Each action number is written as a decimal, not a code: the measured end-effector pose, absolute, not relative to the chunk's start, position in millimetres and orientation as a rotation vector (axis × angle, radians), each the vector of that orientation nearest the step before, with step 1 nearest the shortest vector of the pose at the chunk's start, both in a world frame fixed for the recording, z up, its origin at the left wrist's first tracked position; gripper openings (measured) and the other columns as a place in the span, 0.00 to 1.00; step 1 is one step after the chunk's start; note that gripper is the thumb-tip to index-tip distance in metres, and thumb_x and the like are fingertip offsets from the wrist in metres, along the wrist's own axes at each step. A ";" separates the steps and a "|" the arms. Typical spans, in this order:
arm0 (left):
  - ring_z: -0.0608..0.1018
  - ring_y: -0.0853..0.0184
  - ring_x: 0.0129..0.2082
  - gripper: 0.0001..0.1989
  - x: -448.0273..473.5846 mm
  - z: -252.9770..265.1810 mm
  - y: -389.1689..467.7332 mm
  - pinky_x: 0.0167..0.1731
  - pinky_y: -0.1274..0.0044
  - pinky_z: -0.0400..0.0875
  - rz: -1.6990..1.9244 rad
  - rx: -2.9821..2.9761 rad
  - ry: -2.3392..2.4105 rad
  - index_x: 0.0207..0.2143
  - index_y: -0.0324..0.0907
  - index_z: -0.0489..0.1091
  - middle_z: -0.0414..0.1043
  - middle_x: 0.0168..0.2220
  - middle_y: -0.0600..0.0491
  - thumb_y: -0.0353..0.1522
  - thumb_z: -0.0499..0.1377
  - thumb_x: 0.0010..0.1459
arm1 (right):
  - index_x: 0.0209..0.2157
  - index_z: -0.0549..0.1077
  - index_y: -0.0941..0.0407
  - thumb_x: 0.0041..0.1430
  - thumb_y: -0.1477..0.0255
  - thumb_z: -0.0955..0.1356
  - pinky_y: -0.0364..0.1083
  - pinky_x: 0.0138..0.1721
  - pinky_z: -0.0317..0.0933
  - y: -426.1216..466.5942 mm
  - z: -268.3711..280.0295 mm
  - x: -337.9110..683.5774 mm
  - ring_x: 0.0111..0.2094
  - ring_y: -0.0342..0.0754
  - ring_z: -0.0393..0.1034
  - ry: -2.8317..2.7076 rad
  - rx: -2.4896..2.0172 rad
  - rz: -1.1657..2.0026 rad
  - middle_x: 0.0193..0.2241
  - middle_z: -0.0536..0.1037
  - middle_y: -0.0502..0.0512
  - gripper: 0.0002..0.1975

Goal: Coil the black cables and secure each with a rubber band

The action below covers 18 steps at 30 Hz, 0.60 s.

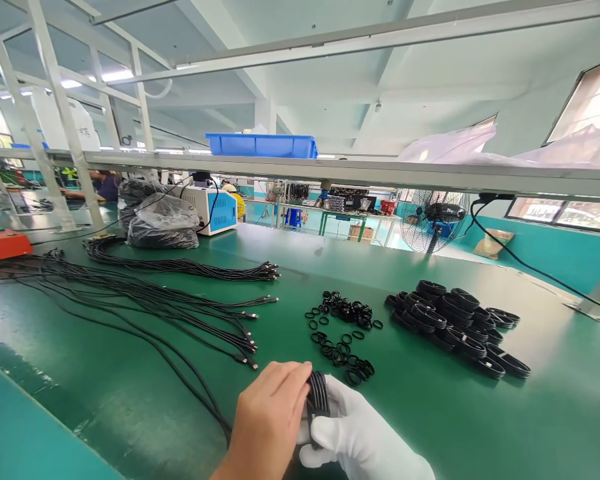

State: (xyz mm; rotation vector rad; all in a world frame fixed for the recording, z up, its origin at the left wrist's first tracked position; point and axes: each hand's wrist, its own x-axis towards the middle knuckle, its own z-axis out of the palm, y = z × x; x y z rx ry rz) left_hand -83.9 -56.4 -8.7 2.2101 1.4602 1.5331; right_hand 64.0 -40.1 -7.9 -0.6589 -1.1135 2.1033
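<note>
Near the table's front edge, my right hand point(365, 433), in a white glove, is closed around a coiled black cable point(318, 395). Bare, my left hand point(273, 413) presses against the coil's left side with its fingers together; its fingertips touch the coil's top. Just beyond the hands lie small black rubber rings point(347, 310), some loose and some heaped. To the left, straight black cables point(180, 300) stretch across the table with their metal plugs pointing right. On the right sits a pile of finished-looking cable coils point(455, 320).
The green table point(155, 407) carries a plastic-wrapped bundle point(163, 220), a blue and white machine point(213, 210) and a red box point(4, 245). Above runs a shelf with a blue tray point(263, 145). A fan point(434, 217) stands behind the table. A person point(105, 185) sits at far left.
</note>
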 end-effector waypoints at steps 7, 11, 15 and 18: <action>0.75 0.69 0.27 0.10 -77.4 -15.5 -48.1 0.28 0.79 0.70 1.581 2.433 1.428 0.34 0.40 0.72 0.75 0.28 0.53 0.22 0.52 0.57 | 0.42 0.69 0.60 0.39 0.71 0.75 0.41 0.29 0.61 -38.0 -12.0 65.8 0.32 0.44 0.68 -1.160 -0.619 2.078 0.33 0.70 0.54 0.25; 0.75 0.70 0.26 0.09 -79.1 -14.7 -43.6 0.27 0.79 0.69 1.525 2.379 1.415 0.31 0.39 0.72 0.73 0.26 0.54 0.22 0.52 0.57 | 0.41 0.68 0.60 0.39 0.71 0.75 0.42 0.29 0.63 -37.7 -12.8 66.0 0.31 0.44 0.69 -1.181 -0.610 2.074 0.33 0.70 0.54 0.25; 0.74 0.70 0.28 0.08 -81.1 1.4 -43.3 0.29 0.80 0.68 1.340 2.163 1.476 0.31 0.42 0.72 0.74 0.28 0.56 0.24 0.55 0.54 | 0.44 0.68 0.61 0.49 0.68 0.71 0.41 0.33 0.64 -35.8 -19.6 75.9 0.35 0.45 0.71 -1.059 -0.347 2.252 0.37 0.73 0.58 0.21; 0.74 0.71 0.29 0.06 -86.5 22.4 -48.1 0.30 0.81 0.66 1.244 1.847 1.540 0.32 0.46 0.72 0.74 0.30 0.59 0.31 0.55 0.56 | 0.52 0.64 0.61 0.57 0.64 0.65 0.44 0.36 0.66 -33.5 -24.8 86.0 0.40 0.48 0.72 -0.954 -0.134 2.387 0.45 0.72 0.63 0.23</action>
